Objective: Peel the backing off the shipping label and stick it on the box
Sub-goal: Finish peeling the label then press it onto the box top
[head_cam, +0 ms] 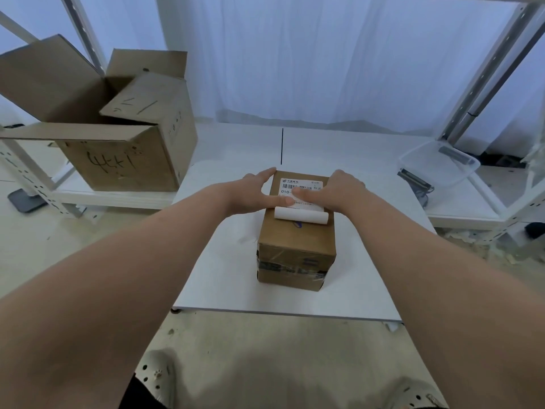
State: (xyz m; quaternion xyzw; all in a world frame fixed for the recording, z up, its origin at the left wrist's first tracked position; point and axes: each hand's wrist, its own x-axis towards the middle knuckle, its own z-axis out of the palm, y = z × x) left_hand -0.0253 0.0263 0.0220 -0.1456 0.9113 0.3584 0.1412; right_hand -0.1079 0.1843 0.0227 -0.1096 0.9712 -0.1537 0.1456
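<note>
Setting: white curtain (324, 54) behind, metal racking either side, low white table (368, 261) in the middle. Centred on the table: small taped cardboard box (295, 240). On the far half of its top face: shipping label (300, 184), print up, lying flat; near end curled into a white roll (300, 216), backing or label not distinguishable. Left hand (250, 193): fingers straight, pressing the label's left edge, gripping nothing. Right hand (339, 190): fingers flat on the label's right part, likewise holding nothing. Step judged: sticking down, partway. Next, probably: drawing the roll nearer while smoothing behind it, avoiding creases. Also present: open carton (118, 128) left, clear plastic tub (436, 163) right.
</note>
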